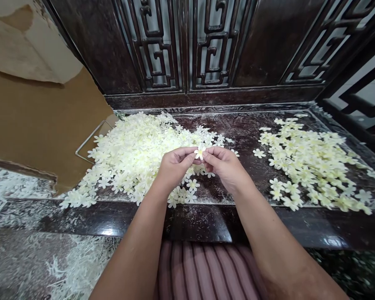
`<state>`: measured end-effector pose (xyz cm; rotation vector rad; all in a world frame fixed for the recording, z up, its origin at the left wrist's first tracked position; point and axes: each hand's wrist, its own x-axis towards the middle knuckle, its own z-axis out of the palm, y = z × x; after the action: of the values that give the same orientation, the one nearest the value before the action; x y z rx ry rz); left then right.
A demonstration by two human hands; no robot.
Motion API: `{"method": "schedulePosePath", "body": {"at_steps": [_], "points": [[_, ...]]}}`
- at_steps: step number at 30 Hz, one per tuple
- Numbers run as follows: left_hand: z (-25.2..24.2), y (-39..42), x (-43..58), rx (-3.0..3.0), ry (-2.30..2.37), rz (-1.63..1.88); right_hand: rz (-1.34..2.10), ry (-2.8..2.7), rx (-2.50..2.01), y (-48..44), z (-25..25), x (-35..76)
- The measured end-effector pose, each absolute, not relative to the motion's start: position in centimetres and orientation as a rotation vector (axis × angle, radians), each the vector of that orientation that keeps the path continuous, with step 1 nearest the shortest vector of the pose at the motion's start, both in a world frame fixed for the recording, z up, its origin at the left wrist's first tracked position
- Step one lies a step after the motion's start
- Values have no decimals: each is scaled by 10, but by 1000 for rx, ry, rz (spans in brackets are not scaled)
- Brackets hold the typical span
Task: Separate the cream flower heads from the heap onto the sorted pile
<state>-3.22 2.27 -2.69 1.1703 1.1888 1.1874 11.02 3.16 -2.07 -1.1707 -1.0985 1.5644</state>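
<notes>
We hold one white flower (200, 153), yellow at its centre, over the dark worktop (246, 125) — our left hand (175, 164) pinches it at nine o'clock, our right hand (223, 163) at three, the fingers of both drawn narrow on its petals. Beyond our left hand, toward nine, spreads a big heap (134, 146) of similar flowers; at three, well apart, lies a smaller heap (312, 166). Farther out at nine we see torn cardboard (43, 116); at eight, white shreds (81, 262); at six, striped cloth (206, 271); at twelve, wooden latticework (212, 50).
</notes>
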Motion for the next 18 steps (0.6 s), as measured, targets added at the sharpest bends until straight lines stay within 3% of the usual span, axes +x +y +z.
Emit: {"method": "schedulePosePath", "body": {"at_steps": [18], "points": [[-17, 21, -30, 1123, 1264, 1073, 1653, -950, -1133, 34, -25, 113]]}}
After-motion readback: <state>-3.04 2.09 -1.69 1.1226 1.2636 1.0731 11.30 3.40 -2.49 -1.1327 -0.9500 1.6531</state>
